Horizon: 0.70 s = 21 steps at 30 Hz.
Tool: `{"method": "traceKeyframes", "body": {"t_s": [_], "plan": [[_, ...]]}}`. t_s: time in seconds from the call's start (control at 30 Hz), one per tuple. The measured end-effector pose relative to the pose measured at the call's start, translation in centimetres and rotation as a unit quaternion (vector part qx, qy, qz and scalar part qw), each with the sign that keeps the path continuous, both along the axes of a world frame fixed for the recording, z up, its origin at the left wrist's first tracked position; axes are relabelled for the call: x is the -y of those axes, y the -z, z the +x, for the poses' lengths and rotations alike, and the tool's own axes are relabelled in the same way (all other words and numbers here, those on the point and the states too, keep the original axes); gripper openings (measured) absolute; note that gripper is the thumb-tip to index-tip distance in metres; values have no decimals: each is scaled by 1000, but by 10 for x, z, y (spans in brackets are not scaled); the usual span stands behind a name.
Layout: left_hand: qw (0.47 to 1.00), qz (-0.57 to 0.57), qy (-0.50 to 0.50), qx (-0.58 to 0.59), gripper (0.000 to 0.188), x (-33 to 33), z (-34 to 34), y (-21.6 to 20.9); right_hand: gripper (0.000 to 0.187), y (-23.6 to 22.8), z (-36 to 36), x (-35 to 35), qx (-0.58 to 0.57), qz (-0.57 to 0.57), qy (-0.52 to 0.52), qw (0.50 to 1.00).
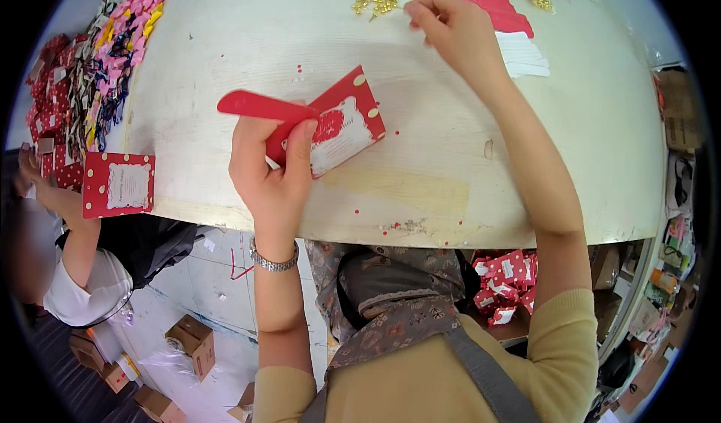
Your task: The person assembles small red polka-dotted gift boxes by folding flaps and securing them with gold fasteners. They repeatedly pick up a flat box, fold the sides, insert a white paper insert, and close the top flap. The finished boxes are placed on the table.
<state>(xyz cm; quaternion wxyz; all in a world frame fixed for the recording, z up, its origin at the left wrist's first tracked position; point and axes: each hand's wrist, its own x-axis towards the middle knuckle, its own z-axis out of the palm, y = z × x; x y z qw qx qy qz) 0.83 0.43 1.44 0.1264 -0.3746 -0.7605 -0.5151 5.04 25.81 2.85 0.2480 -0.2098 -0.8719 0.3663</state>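
My left hand [274, 156] grips a red card with cream dots and a white printed panel [359, 119], tilted above the table. Between the thumb and fingers of that hand there is also a red rounded strip [255, 104], which crosses the card's left part and sticks out to the left. At the far side of the table, my right hand [451, 33] has its fingertips pinched together. It is just right of a small pile of gold metal fasteners [374, 5]. Whatever sits between those fingertips is too small to make out.
Red cut-outs [492, 3], white pieces [522, 54] and more gold fasteners [539, 0] lie at the far right. Another dotted card [120, 185] lies at the left edge. Pink bows [143, 14] are heaped far left, near a co-worker's hand [30, 168]. Red packets [507, 280] fill a box below.
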Motion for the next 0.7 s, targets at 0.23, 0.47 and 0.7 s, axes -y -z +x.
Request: {"method": "traceKeyframes", "body": {"t_s": [0.23, 0.47, 0.7], "plan": [[986, 156, 59, 3, 27, -12, 0, 10, 22, 51, -39, -40, 54, 229, 3, 972], [992, 128, 17, -1, 21, -9, -3, 7, 11, -2, -3, 0, 14, 102, -10, 995], [993, 112, -10, -37, 16, -14, -2, 10, 14, -5, 29, 83, -211, 49, -288, 933]]}}
